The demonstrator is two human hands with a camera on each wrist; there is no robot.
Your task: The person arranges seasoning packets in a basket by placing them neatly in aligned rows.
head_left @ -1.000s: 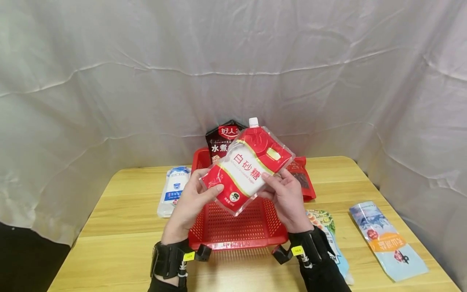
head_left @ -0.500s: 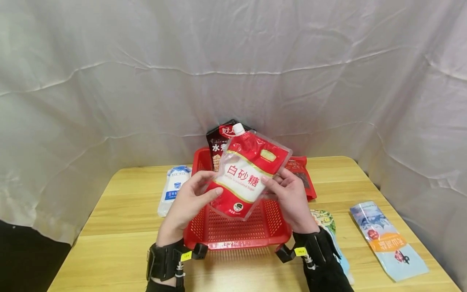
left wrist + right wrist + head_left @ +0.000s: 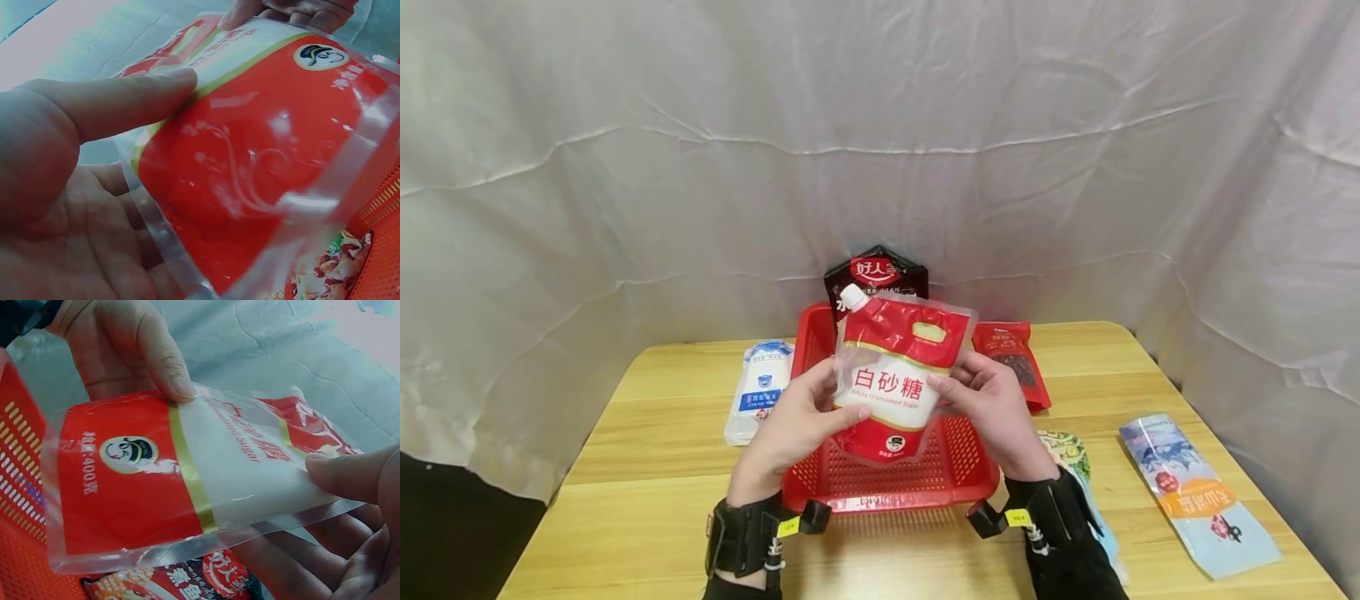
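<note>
Spanning the table's (image 3: 647, 467) middle, the red basket (image 3: 958, 467) holds one dark packet (image 3: 880, 271) at its far edge. Above it, left hand (image 3: 790, 421) and right hand (image 3: 992, 404) grip the sugar pouch (image 3: 891, 375), not yet set down; other packets lie outside.

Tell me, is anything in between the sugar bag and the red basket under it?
Nothing visible. Both hands, left hand and right hand, hold the sugar bag above the red basket. A dark packet leans at the basket's far end, behind the bag, not under it.
</note>
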